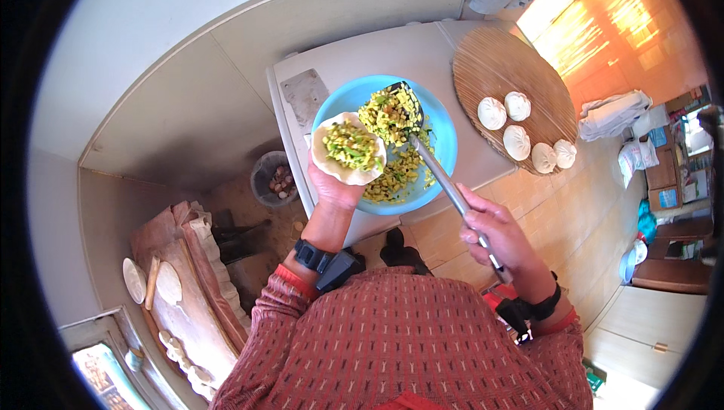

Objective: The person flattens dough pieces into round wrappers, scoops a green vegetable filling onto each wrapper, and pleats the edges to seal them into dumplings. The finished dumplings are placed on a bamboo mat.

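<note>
My left hand [337,187] supports a round dough wrapper [320,147] from below, over the near left rim of a blue basin [447,144]. A heap of chopped yellow-and-green filling [349,145] sits on the wrapper. With my right hand [498,229] I grip the metal handle of a spatula [441,175]. Its black head lies over the basin, loaded with more filling [390,113], close to the wrapper's right edge. Loose filling [396,181] also covers part of the basin's bottom.
Several pleated buns [516,142] rest on a round wooden board [492,65] at the right of the counter [367,54]. At lower left, a work board [198,302] holds a rolling pin [151,283], flat dough rounds [168,283] and dough pieces [178,350]. A bucket [260,181] stands beside the counter.
</note>
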Demonstrator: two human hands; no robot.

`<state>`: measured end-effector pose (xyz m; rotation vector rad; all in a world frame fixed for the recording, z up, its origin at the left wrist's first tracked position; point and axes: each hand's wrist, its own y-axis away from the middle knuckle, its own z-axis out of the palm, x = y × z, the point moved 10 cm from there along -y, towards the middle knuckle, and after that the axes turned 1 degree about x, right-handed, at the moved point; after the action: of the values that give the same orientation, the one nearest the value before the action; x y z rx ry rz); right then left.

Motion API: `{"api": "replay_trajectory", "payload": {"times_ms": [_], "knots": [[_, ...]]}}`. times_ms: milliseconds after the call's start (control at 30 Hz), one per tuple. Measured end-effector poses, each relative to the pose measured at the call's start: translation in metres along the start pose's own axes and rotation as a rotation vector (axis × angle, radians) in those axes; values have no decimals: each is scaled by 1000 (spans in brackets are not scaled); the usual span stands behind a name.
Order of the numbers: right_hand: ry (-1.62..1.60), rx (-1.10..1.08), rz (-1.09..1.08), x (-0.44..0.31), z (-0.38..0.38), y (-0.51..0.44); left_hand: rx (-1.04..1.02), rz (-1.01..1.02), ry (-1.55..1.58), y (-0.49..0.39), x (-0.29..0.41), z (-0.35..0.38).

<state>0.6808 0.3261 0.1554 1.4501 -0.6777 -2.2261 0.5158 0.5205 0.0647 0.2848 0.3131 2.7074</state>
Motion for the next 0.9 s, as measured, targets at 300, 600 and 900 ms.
{"api": "replay_trajectory", "payload": {"times_ms": [300, 600, 900], "knots": [[1237, 311, -824, 10, 12, -10, 3, -76, -6, -17, -31, 17], [1728, 370, -786, 54, 13, -27, 14, -139, 23, -22, -46, 14], [1512, 334, -850, 13, 12, -12, -70, -168, 25, -21, -42, 25]]}}
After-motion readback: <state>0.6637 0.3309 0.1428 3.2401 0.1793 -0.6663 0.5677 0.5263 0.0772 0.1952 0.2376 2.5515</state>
